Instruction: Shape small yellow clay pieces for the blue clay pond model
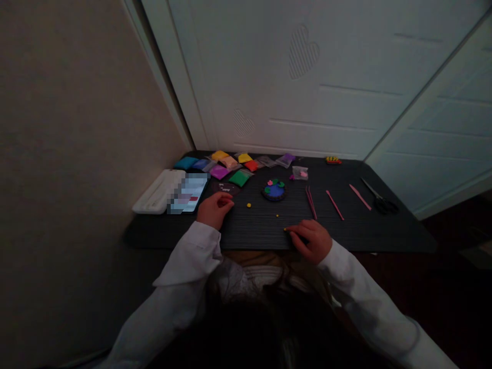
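My left hand (214, 210) is loosely curled beside the phone (193, 192), thumb and fingertips close together, with nothing visible in it. My right hand (313, 241) is low over the table, its index finger stretched out and its thumb apart. That fingertip touches a tiny yellow clay bit (285, 229). Another small yellow crumb (277, 216) and a larger yellow clay ball (249, 205) lie between my hands. Behind them sits a round dark-rimmed clay piece (275, 191) with a blue middle, carrying green pieces and a pink one.
Pink tweezers (311, 203), two pink modelling tools (335, 205) (360, 197) and black-handled scissors (379, 199) lie at right. Coloured clay packets (241, 178) line the back left. A white case (160, 191) lies at far left. Wall and white door panels border the dark table.
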Action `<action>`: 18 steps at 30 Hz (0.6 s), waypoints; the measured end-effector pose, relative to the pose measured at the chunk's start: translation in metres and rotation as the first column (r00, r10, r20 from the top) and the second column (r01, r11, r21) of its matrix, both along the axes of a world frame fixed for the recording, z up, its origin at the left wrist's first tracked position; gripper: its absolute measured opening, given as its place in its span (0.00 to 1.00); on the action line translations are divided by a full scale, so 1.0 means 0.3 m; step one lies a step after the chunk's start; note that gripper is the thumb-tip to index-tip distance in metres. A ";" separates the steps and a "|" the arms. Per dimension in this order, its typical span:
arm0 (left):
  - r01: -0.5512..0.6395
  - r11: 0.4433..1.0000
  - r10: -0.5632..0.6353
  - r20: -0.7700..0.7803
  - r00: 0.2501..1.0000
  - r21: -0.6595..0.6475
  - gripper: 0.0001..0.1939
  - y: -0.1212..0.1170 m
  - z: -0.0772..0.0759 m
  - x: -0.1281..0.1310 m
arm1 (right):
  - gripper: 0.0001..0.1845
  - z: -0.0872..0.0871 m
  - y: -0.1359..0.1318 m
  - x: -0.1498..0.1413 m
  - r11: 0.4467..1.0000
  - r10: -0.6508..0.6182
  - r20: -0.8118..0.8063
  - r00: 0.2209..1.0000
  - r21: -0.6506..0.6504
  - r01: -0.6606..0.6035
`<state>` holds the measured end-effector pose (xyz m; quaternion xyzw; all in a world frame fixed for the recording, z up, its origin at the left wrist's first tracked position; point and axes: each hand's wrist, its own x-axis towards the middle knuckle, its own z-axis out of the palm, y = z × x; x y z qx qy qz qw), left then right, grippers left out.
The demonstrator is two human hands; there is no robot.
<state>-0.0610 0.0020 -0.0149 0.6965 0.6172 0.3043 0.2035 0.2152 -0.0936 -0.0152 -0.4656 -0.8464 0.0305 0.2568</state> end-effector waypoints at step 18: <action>-0.053 0.999 0.041 0.499 0.866 0.011 0.13 -0.003 0.013 -0.032 | 0.11 0.007 -0.001 -0.003 1.000 -0.005 -0.010 1.000 -0.011 0.005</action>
